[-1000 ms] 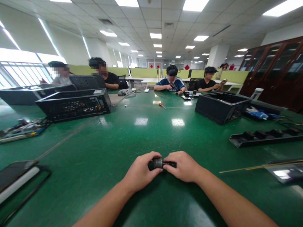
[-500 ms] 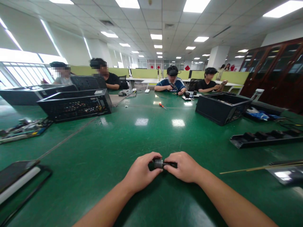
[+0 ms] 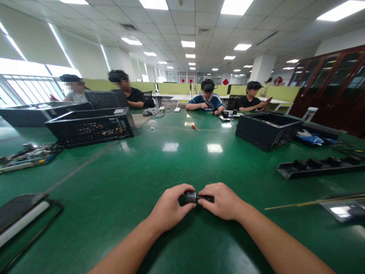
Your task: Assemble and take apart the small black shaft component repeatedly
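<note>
Low in the middle of the head view, my left hand (image 3: 173, 205) curls its thumb and fingers around a short dark metal cylinder (image 3: 191, 197). Close on its right, my right hand (image 3: 222, 199) pinches a slim black rod-like piece (image 3: 209, 198) that points at the cylinder's end. The cylinder and the rod lie in line; whether they are joined is too small to tell. Both hands are just above or resting on the green tabletop (image 3: 142, 171). My palms hide part of both pieces.
Black computer cases (image 3: 91, 127) stand at the left, another case (image 3: 265, 129) at the right. A red screwdriver (image 3: 195, 128) lies farther off. On the right are a black rail-like tray (image 3: 322, 167) and thin sticks (image 3: 308, 203). Several people sit across the table.
My hands and the pieces in them look almost unmoved. Across the table, the person at the right has shifted their hands slightly.
</note>
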The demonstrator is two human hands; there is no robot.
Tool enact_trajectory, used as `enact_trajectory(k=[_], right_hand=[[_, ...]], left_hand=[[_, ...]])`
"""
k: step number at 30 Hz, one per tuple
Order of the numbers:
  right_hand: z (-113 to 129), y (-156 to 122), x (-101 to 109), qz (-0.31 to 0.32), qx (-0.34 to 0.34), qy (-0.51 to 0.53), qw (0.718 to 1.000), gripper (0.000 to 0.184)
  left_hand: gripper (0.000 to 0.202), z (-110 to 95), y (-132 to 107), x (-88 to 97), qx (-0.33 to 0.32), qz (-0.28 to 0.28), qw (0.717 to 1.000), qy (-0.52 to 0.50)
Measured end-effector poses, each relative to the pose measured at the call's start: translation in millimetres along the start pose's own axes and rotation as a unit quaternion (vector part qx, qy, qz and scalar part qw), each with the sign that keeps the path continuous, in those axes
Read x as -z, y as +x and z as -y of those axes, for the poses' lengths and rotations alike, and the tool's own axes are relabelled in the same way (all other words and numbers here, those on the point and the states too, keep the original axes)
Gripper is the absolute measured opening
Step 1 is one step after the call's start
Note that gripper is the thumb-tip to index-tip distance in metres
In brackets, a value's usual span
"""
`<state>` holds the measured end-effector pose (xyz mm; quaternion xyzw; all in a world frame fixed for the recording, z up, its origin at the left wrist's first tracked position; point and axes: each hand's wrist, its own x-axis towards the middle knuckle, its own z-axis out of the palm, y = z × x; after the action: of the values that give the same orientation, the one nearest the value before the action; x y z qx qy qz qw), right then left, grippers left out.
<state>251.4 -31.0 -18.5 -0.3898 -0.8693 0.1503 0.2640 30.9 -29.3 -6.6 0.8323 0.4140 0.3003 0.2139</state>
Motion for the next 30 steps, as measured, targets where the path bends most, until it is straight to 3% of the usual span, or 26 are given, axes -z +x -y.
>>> enact_trajectory(k=[15, 30], right_hand=[[0.6, -0.5, 2.6, 0.002, 0.005, 0.003, 1.000, 0.018], [1.3, -1.1, 5.1, 0.002, -0.006, -0.007, 1.000, 0.018]], left_hand=[[0.029, 6.3, 0.5, -1.4, -0.087, -0.028, 0.996, -0.001], [0.032, 8.8, -1.3, -1.1, -0.035, -0.032, 0.999, 0.024]])
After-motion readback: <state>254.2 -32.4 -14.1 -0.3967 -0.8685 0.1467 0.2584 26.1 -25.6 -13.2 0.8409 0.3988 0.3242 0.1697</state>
